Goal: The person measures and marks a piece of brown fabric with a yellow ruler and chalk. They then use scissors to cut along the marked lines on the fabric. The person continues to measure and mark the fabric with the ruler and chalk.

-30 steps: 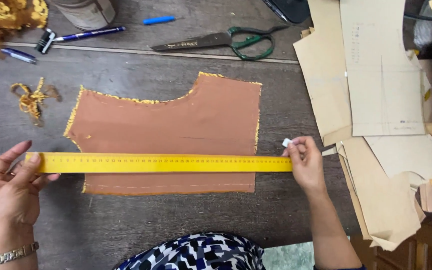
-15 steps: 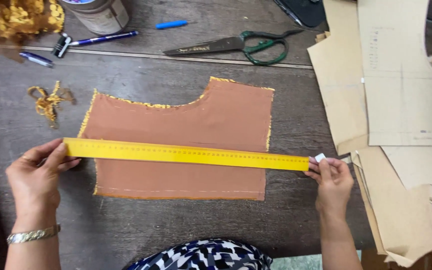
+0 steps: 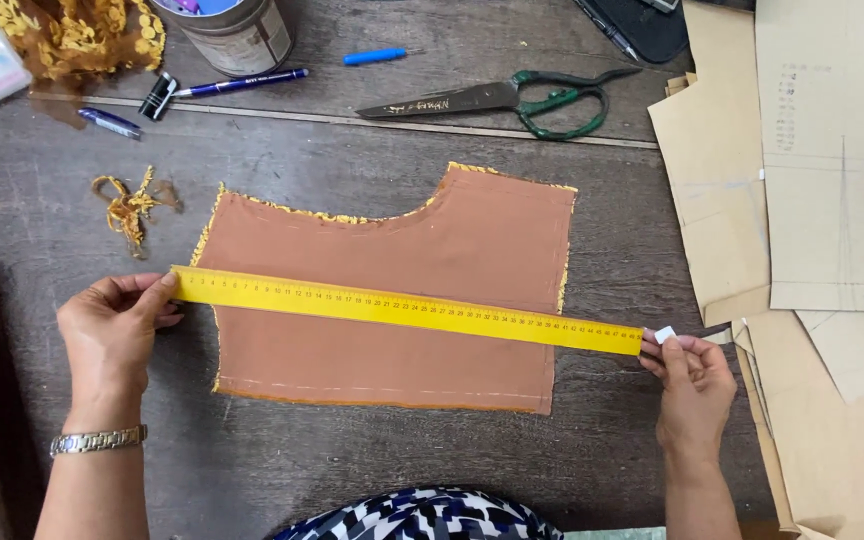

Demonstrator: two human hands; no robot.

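Head view | left hand (image 3: 112, 330) pinches ruler (image 3: 407, 310) end | right hand (image 3: 694, 378) pinches other end (plus white chalk (image 3: 664, 335))

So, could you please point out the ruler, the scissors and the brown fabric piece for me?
Ruler (image 3: 407, 309): head view, middle of its yellow face.
Scissors (image 3: 462, 99): head view, on the blades.
Fabric (image 3: 472, 240): head view, bare upper part above the ruler.

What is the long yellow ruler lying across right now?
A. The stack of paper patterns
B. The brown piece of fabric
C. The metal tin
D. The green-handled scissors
B: the yellow ruler lies slantwise across the brown fabric piece, with the left hand holding one end and the right hand the other.
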